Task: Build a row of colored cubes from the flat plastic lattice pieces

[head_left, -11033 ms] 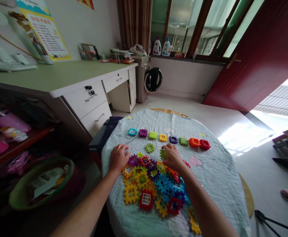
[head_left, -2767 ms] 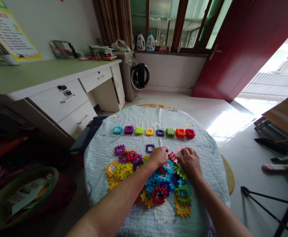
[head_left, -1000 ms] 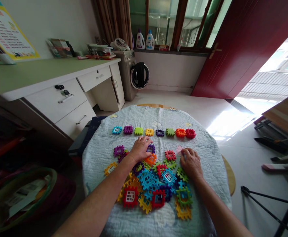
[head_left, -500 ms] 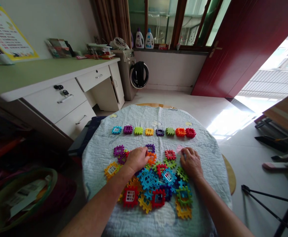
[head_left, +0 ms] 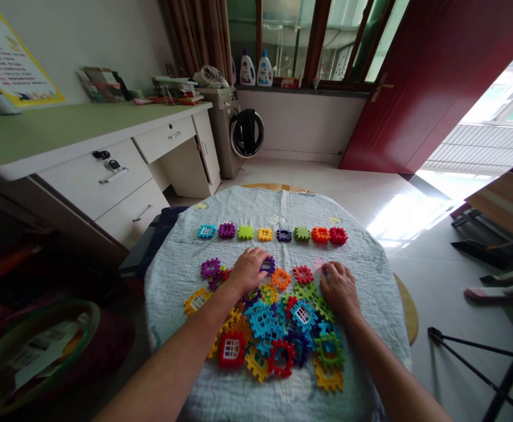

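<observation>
My left hand (head_left: 250, 271) is at the back of a loose pile of toy pieces, its curled fingers on the left edge of a dark purple square piece (head_left: 268, 265). An orange piece (head_left: 280, 279) lies just right of it. My right hand (head_left: 339, 285) rests on the cloth beside green pieces (head_left: 322, 307), fingers bent; whether something is under them is hidden. Between the hands sits a red piece (head_left: 303, 274). Blue pieces (head_left: 262, 318) fill the pile's middle. Farther back stands a row of several small blocks, from light blue (head_left: 207, 231) to red (head_left: 338, 235).
The round table has a pale blue cloth (head_left: 177, 275). Beyond are a green-topped desk (head_left: 85, 126), a washing machine (head_left: 228, 129) with its door open, and a red door (head_left: 397, 94). A basket (head_left: 85, 346) stands at left, black stand legs (head_left: 471, 346) at right.
My left hand has moved back from the orange piece to the dark purple one. The orange piece has shifted right and lies uncovered. My right hand has stayed in place.
</observation>
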Demonstrator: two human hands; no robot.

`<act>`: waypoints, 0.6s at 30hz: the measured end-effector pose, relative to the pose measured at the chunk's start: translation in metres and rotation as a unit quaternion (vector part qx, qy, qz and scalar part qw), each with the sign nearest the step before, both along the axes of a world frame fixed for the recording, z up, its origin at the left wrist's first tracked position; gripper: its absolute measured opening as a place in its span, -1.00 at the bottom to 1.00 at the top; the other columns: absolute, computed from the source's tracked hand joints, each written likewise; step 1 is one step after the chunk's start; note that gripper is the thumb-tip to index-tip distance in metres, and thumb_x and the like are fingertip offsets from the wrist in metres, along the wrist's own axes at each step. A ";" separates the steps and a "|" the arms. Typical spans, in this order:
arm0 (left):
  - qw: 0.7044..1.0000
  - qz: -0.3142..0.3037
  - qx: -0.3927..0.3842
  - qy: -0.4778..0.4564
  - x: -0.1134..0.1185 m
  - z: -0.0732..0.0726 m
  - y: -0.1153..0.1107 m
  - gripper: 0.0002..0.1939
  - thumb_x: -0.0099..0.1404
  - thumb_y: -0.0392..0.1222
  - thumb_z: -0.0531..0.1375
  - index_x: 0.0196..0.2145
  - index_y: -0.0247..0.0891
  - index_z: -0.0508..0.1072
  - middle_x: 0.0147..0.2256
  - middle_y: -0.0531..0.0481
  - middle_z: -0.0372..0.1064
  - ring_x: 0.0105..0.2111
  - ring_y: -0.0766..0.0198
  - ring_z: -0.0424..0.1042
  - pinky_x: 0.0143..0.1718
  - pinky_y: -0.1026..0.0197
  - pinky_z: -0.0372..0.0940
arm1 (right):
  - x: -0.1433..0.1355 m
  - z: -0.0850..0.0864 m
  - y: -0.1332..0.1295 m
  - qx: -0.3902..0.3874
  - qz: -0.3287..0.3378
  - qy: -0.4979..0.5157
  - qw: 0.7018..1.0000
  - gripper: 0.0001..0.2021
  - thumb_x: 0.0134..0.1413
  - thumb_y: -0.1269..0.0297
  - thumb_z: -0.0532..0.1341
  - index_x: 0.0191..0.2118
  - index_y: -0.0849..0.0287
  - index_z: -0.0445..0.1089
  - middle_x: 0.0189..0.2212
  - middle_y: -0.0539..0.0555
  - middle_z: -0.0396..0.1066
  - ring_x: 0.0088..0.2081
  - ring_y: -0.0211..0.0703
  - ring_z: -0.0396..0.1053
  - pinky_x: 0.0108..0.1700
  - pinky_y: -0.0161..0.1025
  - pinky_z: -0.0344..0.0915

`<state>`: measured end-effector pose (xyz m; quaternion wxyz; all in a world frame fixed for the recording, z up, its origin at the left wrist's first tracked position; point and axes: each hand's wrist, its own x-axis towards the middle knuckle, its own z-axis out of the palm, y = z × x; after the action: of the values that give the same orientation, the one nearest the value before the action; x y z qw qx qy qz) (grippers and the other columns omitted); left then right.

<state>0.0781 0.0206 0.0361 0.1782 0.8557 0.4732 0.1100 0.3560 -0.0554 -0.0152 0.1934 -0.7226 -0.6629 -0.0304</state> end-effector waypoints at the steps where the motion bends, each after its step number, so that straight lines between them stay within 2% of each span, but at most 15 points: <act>1: 1.000 0.001 0.008 0.029 0.000 0.001 0.005 -0.55 0.13 -0.23 0.26 0.01 -0.25 0.41 0.04 -0.14 0.37 0.04 0.01 0.29 0.15 0.04 0.18 | 0.000 0.000 0.000 -0.001 0.000 0.001 1.000 -0.78 0.19 0.29 0.08 -0.09 0.14 0.38 -0.04 0.15 0.38 -0.03 -0.01 0.25 -0.01 -0.09 0.16; 4: 0.995 -0.012 0.000 0.096 0.001 0.002 0.017 -0.41 0.08 -0.12 0.32 0.07 -0.25 0.37 0.08 -0.16 0.33 0.09 -0.03 0.26 0.17 0.02 0.17 | 0.000 0.000 0.000 -0.003 0.000 0.001 1.000 -0.78 0.19 0.29 0.08 -0.10 0.13 0.37 -0.05 0.14 0.38 -0.03 -0.02 0.25 0.02 -0.10 0.15; 8: 0.992 -0.024 -0.007 0.126 0.004 0.004 0.022 -0.51 0.07 -0.04 0.31 -0.04 -0.23 0.44 -0.02 -0.13 0.38 0.02 0.00 0.31 0.10 0.06 0.23 | 0.002 -0.003 0.001 -0.001 0.001 -0.001 1.000 -0.78 0.18 0.29 0.09 -0.09 0.11 0.37 -0.04 0.13 0.37 -0.02 -0.02 0.25 0.03 -0.10 0.14; 12: 0.990 0.006 0.003 0.138 0.009 0.004 0.021 -0.57 0.06 0.05 0.30 -0.15 -0.22 0.49 -0.11 -0.14 0.40 -0.05 0.00 0.35 0.01 0.07 0.29 | 0.003 -0.005 0.001 0.000 0.005 0.003 1.000 -0.78 0.17 0.29 0.08 -0.09 0.12 0.37 -0.04 0.14 0.37 -0.03 -0.01 0.25 0.02 -0.09 0.15; 18: 0.985 0.026 0.016 0.170 0.014 0.006 0.017 -0.54 0.07 0.09 0.30 -0.13 -0.22 0.48 -0.10 -0.16 0.40 -0.03 -0.04 0.36 -0.06 0.03 0.31 | 0.003 -0.004 0.002 0.006 0.005 0.006 1.000 -0.78 0.17 0.30 0.09 -0.10 0.12 0.38 -0.06 0.14 0.38 -0.03 -0.02 0.25 0.01 -0.09 0.15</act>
<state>0.0919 0.0371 0.0424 0.0791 0.8522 0.5166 -0.0249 0.3587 -0.0538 -0.0193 0.2018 -0.7185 -0.6649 -0.0289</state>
